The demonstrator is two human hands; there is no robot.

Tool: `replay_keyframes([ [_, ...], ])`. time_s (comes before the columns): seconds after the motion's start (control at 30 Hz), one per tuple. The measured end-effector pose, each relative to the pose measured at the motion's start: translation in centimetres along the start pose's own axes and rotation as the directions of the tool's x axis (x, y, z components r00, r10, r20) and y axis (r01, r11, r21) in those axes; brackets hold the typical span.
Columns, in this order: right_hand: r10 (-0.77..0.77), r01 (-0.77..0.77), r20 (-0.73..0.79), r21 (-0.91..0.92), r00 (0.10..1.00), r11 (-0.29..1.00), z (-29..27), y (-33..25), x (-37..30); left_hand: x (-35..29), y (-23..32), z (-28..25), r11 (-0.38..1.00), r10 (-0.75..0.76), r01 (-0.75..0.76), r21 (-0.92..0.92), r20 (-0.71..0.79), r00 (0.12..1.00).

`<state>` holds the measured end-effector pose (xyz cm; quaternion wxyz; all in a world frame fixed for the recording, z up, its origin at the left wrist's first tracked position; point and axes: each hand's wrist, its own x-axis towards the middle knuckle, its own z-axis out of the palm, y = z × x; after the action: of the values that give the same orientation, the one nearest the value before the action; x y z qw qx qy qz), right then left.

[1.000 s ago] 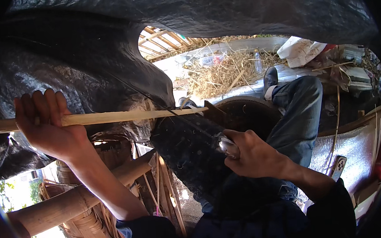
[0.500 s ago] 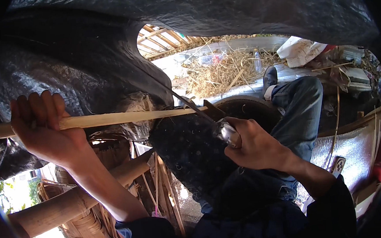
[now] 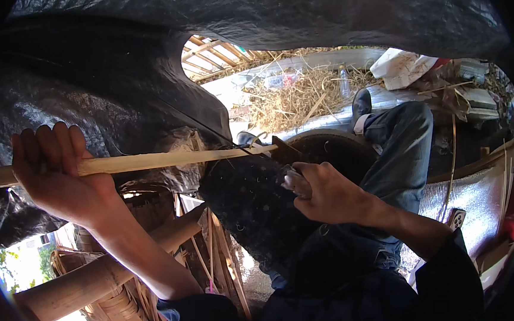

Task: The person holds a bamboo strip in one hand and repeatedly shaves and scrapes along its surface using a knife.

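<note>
Pale wood or bamboo, which of the two I cannot tell, forms the long strip clenched in the left hand, its fingers curled over the top. Lying nearly level, the strip runs out of view on the left and ends on the right above a dark, speckled cloth over the left leg. The right hand is wrapped firmly around the shiny handle of a knife, whose long, dark blade slants up and leftward across the strip near its right end; whether the edge bites is too dark to tell. Just past that end sits a round, dark tub, beside the right leg in blue jeans. Below the left forearm, a thick bamboo pole crosses a woven basket. Farther off lie dry straw, a clear bottle and a white sack. Black plastic sheeting hangs across the top, and a phone rests near the right elbow.
</note>
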<state>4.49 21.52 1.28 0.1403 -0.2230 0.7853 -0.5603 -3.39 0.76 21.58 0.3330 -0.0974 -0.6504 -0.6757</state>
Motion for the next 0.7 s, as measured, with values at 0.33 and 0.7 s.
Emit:
replay_keyframes([
  [0.33,0.412,-0.402,0.125,-0.095,0.903,0.911,3.5,8.6,-2.3,0.1,-0.5,1.0,0.978,0.058,-0.020,0.207,-0.178,0.982],
  [0.7,-0.109,0.108,-0.227,-0.017,0.968,0.994,-0.3,0.7,-1.8,0.3,-0.4,0.8,0.990,0.029,-0.009,0.138,-0.146,0.989],
])
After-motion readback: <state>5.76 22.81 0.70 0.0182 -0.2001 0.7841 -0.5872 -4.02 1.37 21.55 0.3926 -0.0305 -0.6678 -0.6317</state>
